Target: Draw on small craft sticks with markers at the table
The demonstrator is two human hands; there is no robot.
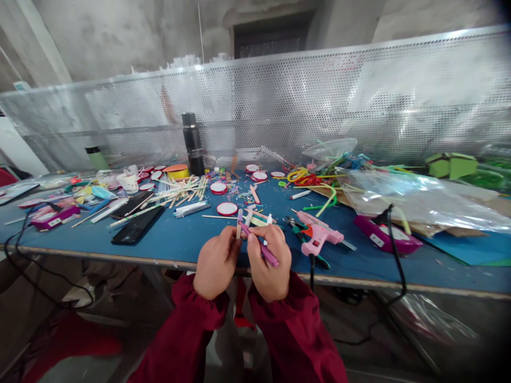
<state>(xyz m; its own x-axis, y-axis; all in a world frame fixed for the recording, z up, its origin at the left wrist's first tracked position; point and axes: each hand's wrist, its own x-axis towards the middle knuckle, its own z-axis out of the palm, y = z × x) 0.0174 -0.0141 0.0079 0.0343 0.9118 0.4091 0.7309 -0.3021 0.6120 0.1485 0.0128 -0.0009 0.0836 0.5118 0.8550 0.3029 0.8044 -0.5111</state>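
My left hand (215,263) is closed on a small craft stick (239,226), held upright near the table's front edge. The upper end of the stick is purple and the lower part is pale wood. Between the closed fingers of my right hand (275,266) lies a purple marker (269,255), slanted so its tip end meets the stick. Whether the tip touches the wood is too small to tell. Just beyond my hands are a few more pale sticks and a white piece, partly covered by my fingers. A white round disc with a red rim (227,208) lies behind them.
Right of my hands are a pink glue gun (319,234), dark pliers (297,230) and a purple power strip (385,236) with a black cable. Leftward lie a black phone (138,226), markers (191,209) and piled sticks (186,190). A black bottle (193,143) stands behind.
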